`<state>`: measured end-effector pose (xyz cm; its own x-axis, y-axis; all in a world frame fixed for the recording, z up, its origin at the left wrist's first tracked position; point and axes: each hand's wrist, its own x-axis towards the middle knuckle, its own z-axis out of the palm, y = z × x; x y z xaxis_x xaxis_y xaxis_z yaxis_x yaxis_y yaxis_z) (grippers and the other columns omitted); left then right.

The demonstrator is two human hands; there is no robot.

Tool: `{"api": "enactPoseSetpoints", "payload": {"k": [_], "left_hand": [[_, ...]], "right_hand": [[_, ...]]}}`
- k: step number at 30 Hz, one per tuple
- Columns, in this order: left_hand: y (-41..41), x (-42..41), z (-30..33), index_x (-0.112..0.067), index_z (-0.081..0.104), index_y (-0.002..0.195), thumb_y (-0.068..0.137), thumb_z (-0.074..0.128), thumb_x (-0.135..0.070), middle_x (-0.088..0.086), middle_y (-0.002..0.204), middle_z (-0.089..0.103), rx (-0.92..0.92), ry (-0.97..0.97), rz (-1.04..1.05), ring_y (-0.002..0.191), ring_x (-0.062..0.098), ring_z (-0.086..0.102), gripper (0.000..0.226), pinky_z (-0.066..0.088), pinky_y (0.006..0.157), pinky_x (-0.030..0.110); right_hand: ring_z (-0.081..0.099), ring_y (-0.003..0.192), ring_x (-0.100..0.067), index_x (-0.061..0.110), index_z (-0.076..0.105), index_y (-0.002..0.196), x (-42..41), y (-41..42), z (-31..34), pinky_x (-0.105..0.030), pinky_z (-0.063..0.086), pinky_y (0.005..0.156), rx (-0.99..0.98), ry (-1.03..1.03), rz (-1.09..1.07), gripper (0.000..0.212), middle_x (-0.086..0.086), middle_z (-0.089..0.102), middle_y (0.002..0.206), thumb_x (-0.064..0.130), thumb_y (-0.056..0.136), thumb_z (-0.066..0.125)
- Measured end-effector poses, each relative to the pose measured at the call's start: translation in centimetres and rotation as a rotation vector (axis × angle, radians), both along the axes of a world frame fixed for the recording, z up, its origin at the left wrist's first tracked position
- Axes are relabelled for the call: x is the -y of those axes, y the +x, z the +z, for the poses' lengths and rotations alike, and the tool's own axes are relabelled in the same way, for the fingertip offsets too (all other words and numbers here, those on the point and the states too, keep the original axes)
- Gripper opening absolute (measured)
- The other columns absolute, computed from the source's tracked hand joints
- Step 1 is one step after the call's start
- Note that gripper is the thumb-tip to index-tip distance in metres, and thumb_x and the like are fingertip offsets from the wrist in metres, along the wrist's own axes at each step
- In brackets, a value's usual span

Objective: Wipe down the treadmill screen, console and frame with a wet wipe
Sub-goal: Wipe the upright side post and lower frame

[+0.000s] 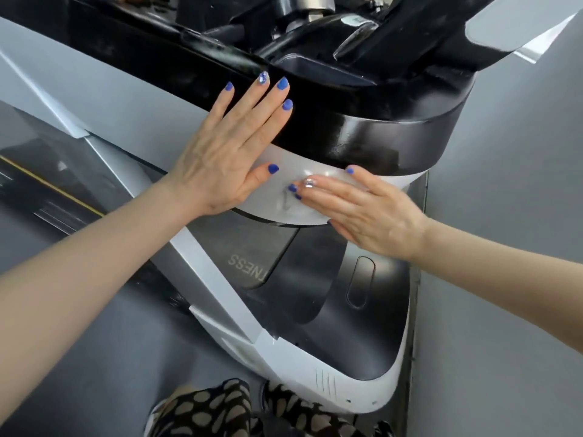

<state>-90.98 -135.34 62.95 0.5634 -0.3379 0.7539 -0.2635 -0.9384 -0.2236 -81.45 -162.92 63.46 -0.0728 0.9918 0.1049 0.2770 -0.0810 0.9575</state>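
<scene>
The treadmill console (372, 134) fills the upper middle: a glossy black upper shell over a white curved underside. My left hand (230, 146) lies flat against its left side, fingers straight and spread across the black band. My right hand (356, 209) presses a thin white wet wipe (293, 203) flat against the white lower band, fingers straight. The wipe is crumpled a little just left of my fingertips and blends with the white surface. The white frame upright (214, 279) runs down to the base below my arms.
The dark motor cover (340, 304) with partial lettering lies below the console, edged by a white base shroud (331, 383). The running belt (47, 190) stretches away at the left. Grey wall stands close on the right. Patterned shoes (220, 411) show at the bottom.
</scene>
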Motion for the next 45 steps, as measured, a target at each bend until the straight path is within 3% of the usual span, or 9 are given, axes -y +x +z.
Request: {"api": "enactPoseSetpoints", "payload": {"k": [4,10,17,23,29,33,35,39,45], "left_hand": [[-0.2,-0.1,-0.5,-0.001,0.015,0.157,0.108,0.035,-0.036,0.024,0.164,0.015,-0.006,0.014,0.006,0.153,0.040,0.009,0.063,0.002,0.124,0.053],[-0.3,0.1,-1.0,0.001,0.018,0.155,0.109,0.035,-0.038,0.027,0.162,0.019,0.028,0.005,0.022,0.151,0.043,0.014,0.063,0.005,0.123,0.055],[-0.6,0.1,-1.3,0.002,0.019,0.155,0.108,0.039,-0.036,0.028,0.161,0.020,0.017,0.004,0.021,0.150,0.044,0.015,0.064,0.006,0.123,0.057],[-0.7,0.5,-1.4,0.003,0.016,0.154,0.107,0.038,-0.038,0.031,0.160,0.017,-0.007,-0.016,0.029,0.150,0.046,0.011,0.066,0.001,0.122,0.057],[-0.9,1.7,-2.1,0.000,0.017,0.154,0.105,0.046,-0.033,0.025,0.161,0.014,-0.045,-0.006,-0.004,0.152,0.031,0.000,0.066,0.001,0.123,0.055],[-0.7,2.7,-1.9,-0.004,0.016,0.156,0.105,0.043,-0.033,0.015,0.163,0.011,-0.047,0.043,-0.016,0.154,0.025,-0.010,0.064,-0.001,0.123,0.055],[-0.6,2.9,-1.7,-0.007,0.016,0.157,0.106,0.039,-0.033,0.010,0.164,0.012,-0.052,0.110,-0.040,0.154,0.024,-0.009,0.061,-0.001,0.123,0.055],[-0.4,3.1,-1.1,-0.007,0.018,0.157,0.106,0.040,-0.032,0.013,0.164,0.016,-0.057,0.174,-0.053,0.155,0.026,-0.005,0.061,0.000,0.123,0.055],[-0.7,3.1,-0.9,-0.008,0.016,0.158,0.105,0.041,-0.031,0.008,0.166,0.007,-0.071,0.197,-0.034,0.156,0.027,-0.001,0.063,0.003,0.123,0.056]], "right_hand": [[-0.002,0.153,-0.017,0.016,0.007,0.161,3.9,1.5,0.6,-0.042,-0.010,0.123,-0.029,-0.014,-0.046,0.059,0.007,-0.004,0.167,0.027,0.106,0.025],[0.014,0.152,-0.008,0.006,0.002,0.158,-2.1,-0.2,-3.7,-0.041,-0.008,0.123,-0.043,-0.165,-0.051,0.060,0.007,0.014,0.166,0.026,0.103,0.015],[-0.015,0.153,-0.016,0.014,0.002,0.161,3.4,2.5,-2.5,-0.039,-0.012,0.124,-0.026,-0.120,-0.036,0.073,0.005,-0.005,0.167,0.032,0.101,0.039],[-0.014,0.147,-0.009,0.000,-0.019,0.153,-1.5,1.3,-6.9,-0.044,-0.019,0.121,0.036,-0.204,-0.048,0.067,0.006,-0.021,0.159,0.020,0.099,0.015],[-0.017,0.151,-0.014,0.008,-0.006,0.157,4.4,5.0,-6.2,-0.044,-0.020,0.121,0.068,-0.154,-0.020,0.080,0.020,-0.010,0.159,0.021,0.092,0.039],[-0.006,0.151,-0.008,-0.001,-0.019,0.153,2.4,4.3,-7.4,-0.043,-0.018,0.121,0.036,-0.131,-0.011,0.059,0.013,-0.013,0.158,0.010,0.102,0.009],[-0.009,0.150,-0.009,0.003,-0.013,0.155,2.1,4.3,-8.7,-0.044,-0.019,0.121,0.044,-0.143,0.004,0.061,0.012,-0.013,0.160,0.015,0.103,0.015],[-0.006,0.151,-0.012,0.012,0.003,0.159,6.0,6.8,-6.5,-0.041,-0.013,0.123,-0.015,0.003,0.048,0.077,0.011,-0.002,0.166,0.022,0.094,0.044],[0.008,0.151,-0.015,0.018,0.008,0.161,5.1,4.1,-4.2,-0.046,-0.002,0.122,-0.231,0.335,0.119,0.073,0.007,0.007,0.163,0.028,0.098,0.043]]}}
